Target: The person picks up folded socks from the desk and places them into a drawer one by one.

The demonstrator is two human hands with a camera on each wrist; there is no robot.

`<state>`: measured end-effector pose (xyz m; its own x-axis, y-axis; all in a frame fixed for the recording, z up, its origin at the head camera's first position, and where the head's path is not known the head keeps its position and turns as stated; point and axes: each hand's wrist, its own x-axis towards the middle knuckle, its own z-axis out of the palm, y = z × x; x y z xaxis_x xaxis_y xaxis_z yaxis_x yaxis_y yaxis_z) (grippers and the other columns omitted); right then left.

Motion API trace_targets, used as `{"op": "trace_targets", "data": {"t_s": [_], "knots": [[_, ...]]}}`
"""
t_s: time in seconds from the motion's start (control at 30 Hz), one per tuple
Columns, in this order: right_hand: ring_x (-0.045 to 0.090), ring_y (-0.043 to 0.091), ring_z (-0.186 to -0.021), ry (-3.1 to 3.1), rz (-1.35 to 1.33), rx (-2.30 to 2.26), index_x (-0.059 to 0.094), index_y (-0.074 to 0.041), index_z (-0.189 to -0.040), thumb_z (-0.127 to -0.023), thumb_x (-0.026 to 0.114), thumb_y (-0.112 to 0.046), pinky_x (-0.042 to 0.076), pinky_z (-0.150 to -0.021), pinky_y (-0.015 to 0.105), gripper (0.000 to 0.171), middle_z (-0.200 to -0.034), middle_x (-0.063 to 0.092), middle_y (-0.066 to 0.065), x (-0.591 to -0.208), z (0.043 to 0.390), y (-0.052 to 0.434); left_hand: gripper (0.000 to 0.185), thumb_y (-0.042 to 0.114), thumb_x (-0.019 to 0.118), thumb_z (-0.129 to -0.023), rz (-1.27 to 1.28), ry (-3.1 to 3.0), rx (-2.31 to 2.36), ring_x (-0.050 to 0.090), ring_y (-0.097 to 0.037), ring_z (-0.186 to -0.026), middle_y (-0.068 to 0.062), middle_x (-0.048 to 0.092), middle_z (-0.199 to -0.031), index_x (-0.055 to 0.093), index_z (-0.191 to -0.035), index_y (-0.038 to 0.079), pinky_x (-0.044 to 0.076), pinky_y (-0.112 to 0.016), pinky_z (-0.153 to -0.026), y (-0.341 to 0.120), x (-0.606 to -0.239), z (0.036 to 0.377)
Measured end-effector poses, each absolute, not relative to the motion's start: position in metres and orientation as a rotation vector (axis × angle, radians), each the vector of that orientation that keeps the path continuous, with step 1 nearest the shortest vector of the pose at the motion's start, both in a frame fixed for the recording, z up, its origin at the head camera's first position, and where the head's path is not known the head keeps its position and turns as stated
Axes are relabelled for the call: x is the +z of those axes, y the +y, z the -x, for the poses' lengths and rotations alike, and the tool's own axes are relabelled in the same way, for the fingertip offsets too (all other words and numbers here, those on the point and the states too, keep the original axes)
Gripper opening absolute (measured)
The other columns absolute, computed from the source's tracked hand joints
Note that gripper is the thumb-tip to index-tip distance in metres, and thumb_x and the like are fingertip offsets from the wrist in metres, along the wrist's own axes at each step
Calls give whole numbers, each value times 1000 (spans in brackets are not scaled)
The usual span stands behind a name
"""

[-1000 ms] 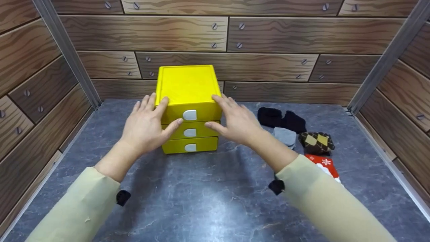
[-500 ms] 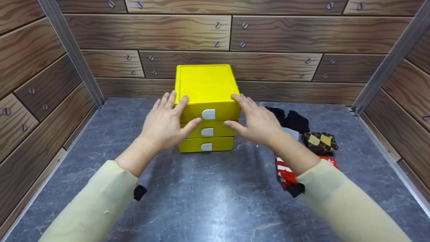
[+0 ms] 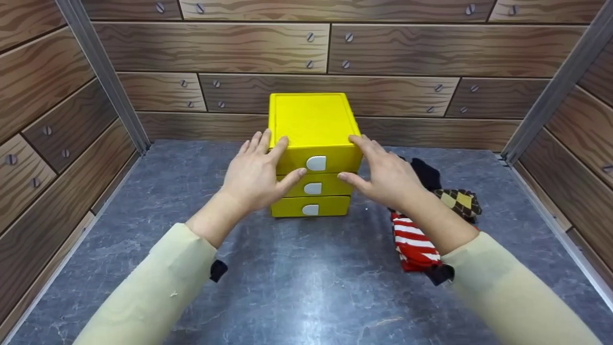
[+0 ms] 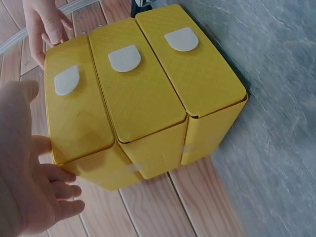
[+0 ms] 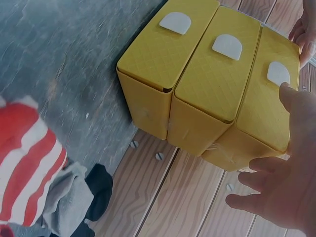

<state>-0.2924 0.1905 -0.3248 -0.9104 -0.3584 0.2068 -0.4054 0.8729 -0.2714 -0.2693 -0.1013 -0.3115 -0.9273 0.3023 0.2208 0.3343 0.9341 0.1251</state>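
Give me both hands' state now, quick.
Left hand: open, straight fingers pressed on the left side of the yellow drawer unit.
Right hand: open, fingers pressed on its right side.

Light falls evenly and fairly bright from above, a little in front. The yellow box [image 3: 313,125] shines cleanly on top with no hard glare. Soft grey shadows from the arms spread over the table [image 3: 297,282] below the box. The head view is sharp, with the wall posts bowing outward at the edges. In both wrist views the near hand [image 4: 29,187] looms large, pale and soft-focused, and the box looks stretched.
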Motion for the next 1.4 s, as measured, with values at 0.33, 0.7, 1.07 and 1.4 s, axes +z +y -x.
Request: {"op": "trace_targets", "data": {"t_s": [0.33, 0.7, 1.07, 1.4], "knots": [[43, 47, -147, -2893, -548, 467, 21, -27, -171, -99, 52, -76, 36, -114, 71, 92, -175, 24, 12, -325, 290, 207, 89, 76, 35, -103, 506, -2888, -224, 22, -41, -160, -23, 22, -173, 32, -169, 17, 17, -52, -129, -84, -311, 273], [53, 47, -138, -2890, -534, 479, 20, -27, -170, -99, 53, -75, 41, -111, 70, 92, -174, 27, 12, -326, 287, 216, 88, 76, 35, -103, 541, -2866, -235, 24, -41, -159, -23, 24, -172, 34, -168, 16, 16, -53, -130, -76, -312, 275], [59, 45, -131, -2879, -538, 482, 20, -27, -170, -99, 55, -73, 47, -105, 67, 92, -166, 42, 15, -326, 288, 212, 90, 77, 34, -103, 549, -2874, -326, 20, -39, -160, -16, 23, -174, 32, -169, 15, 14, -53, -130, -91, -309, 283], [58, 46, -132, -2891, -525, 484, 18, -28, -171, -99, 54, -74, 45, -107, 68, 92, -165, 43, 17, -326, 288, 214, 87, 77, 38, -102, 647, -2922, -384, 13, -33, -163, -6, 22, -175, 29, -170, 23, 15, -50, -130, -106, -304, 306]]}}
